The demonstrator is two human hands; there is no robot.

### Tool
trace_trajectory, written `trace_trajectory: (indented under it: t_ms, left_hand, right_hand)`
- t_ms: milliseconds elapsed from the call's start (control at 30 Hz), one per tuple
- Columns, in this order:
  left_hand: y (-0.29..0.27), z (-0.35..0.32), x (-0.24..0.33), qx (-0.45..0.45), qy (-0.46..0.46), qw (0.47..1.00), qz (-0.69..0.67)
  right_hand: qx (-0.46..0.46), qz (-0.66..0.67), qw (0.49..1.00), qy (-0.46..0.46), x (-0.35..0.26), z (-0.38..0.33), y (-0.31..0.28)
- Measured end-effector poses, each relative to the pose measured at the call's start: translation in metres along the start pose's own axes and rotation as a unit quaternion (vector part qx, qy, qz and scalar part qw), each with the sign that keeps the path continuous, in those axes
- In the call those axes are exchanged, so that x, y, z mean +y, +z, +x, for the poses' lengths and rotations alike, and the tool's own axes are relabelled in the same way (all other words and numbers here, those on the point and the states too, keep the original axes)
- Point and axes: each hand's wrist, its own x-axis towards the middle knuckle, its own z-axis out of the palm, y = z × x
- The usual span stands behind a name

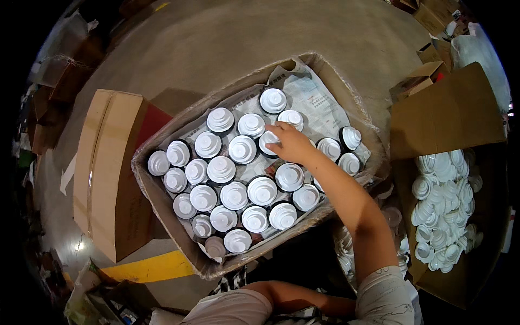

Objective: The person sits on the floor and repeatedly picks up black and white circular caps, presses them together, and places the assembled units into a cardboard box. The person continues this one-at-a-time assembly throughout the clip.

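The right hand (291, 143) reaches into the plastic-lined carton (167, 219) at the centre of the frame, thumb and fingers parted over a white stepped piece (266, 140) just above the middle; whether they grip it or merely touch it, I cannot tell; the left forearm (298, 295) crosses the lower edge, its hand hidden behind the right sleeve (382, 295); similar pieces with dark rims stand close around on newspaper (317, 97); handling probably goes best with fingertips on opposite sides of the rim, the piece kept level and moved vertically, so that neighbours stay upright and the paper lies flat.
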Motion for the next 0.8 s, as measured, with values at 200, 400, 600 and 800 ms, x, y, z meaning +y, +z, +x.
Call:
trace_trajectory:
  t_ms: [200,400,600,800]
  left_hand:
    - [-0.003,-0.014,-0.006,0.015,-0.004,1.0,-0.008]
    - [-0.005,-0.018,-0.008,0.016,-0.005,1.0,-0.015]
    - [-0.011,-0.017,-0.004,0.025,0.0,0.999,-0.022]
    - [-0.021,-0.015,0.003,0.036,0.005,0.999,-0.027]
  right_hand:
    - [-0.093,0.044,0.995,-0.008,-0.007,-0.013,0.005]
    - [-0.084,-0.033,0.993,-0.078,-0.027,-0.025,0.012]
    - [0.03,-0.041,0.996,-0.08,-0.028,0.017,0.012]
    - [-0.035,-0.006,0.986,0.162,-0.028,0.059,0.043]
